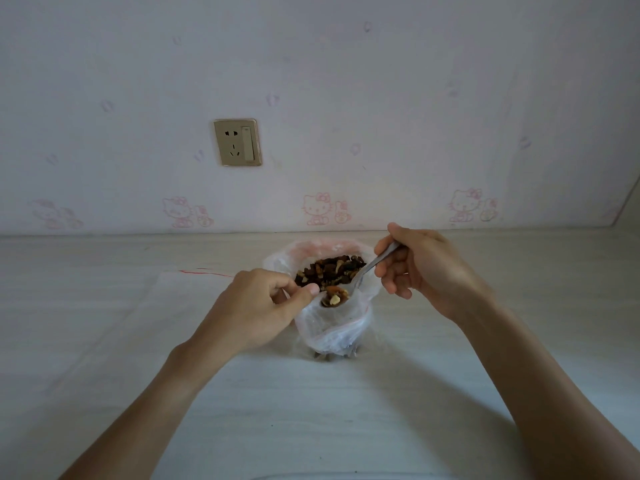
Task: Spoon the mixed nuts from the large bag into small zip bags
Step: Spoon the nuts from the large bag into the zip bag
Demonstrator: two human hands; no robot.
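Note:
The large clear bag (287, 258) stands open on the table, full of dark mixed nuts (330, 270). In front of it a small zip bag (332, 327) is held upright with its mouth open. My left hand (256, 310) pinches the small bag's left rim between thumb and fingers. My right hand (419, 268) grips the handle of a metal spoon (367, 270). The spoon's bowl, loaded with nuts (334, 297), hangs over the small bag's mouth. A few nuts show through the small bag's bottom.
Flat empty zip bags (194, 282) with a red seal line lie on the pale table (104, 341) to the left. The wall with a socket (238, 142) rises right behind the large bag.

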